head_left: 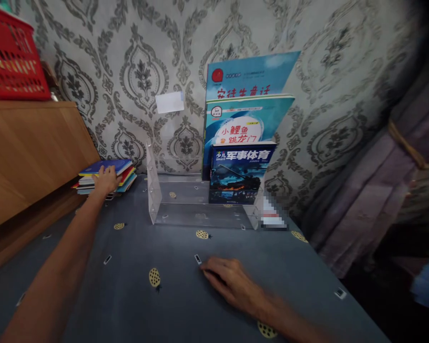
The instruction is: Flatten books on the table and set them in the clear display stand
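Observation:
At the left, my left hand reaches onto a stack of books, its fingers apart on the blue cover of the top book. Edges of white, yellow and red books show beneath it. My right hand rests on the tablecloth, fingers curled together with nothing visible in them. Beyond it stands a clear tiered rack. Three books lean upright in its right part: a dark blue one in front, a teal one behind it, and a taller blue one at the back.
A wooden cabinet borders the table on the left, with a red basket on top. Behind the rack is a patterned wall with a white card. A tied curtain hangs beyond the right edge of the grey tablecloth.

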`<state>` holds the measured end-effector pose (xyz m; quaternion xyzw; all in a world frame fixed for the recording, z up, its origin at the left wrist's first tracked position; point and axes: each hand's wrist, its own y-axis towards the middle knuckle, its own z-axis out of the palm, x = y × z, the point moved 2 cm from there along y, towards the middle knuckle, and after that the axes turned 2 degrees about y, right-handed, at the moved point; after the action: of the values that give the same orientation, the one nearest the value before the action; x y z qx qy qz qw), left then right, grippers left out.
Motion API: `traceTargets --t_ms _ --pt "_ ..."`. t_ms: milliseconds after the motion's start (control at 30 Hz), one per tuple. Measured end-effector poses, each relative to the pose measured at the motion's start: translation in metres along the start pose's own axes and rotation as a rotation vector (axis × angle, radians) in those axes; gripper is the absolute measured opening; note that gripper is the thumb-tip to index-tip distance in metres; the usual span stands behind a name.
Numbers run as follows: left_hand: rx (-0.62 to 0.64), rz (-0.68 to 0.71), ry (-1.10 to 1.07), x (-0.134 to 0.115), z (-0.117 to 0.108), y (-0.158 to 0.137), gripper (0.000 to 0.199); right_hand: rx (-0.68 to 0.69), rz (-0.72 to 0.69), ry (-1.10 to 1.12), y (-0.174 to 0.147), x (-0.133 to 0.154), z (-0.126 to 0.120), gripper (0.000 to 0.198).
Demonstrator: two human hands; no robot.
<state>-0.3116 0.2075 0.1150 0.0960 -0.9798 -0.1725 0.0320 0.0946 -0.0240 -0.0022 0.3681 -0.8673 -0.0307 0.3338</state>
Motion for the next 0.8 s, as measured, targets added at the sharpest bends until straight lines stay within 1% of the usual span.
traceTargets --t_ms 100,167,300,467,667,800 --pt "0.038 0.024 0.01 -0.004 0.003 0.009 0.056 0.006 0.035 0.011 0.001 0.001 -0.002 0.026" --pt "0.028 0.05 0.03 -0.005 0.003 0.01 0.055 -0.002 0.051 0.03 0.001 0.001 -0.003 0.026" --pt "-0.022 0.115 0.089 -0.004 -0.004 0.003 0.051 -0.001 0.06 0.047 0.001 -0.002 -0.002 0.029" --pt "-0.042 0.17 0.154 0.004 -0.011 -0.007 0.046 0.007 0.075 0.047 -0.001 -0.007 0.001 0.029" --pt "-0.047 0.187 0.172 0.01 -0.016 -0.012 0.046 0.017 0.055 0.085 0.002 -0.003 -0.003 0.029" --pt "-0.052 0.17 0.175 0.01 -0.019 -0.017 0.041 0.022 0.06 0.079 0.004 0.0 -0.005 0.029"
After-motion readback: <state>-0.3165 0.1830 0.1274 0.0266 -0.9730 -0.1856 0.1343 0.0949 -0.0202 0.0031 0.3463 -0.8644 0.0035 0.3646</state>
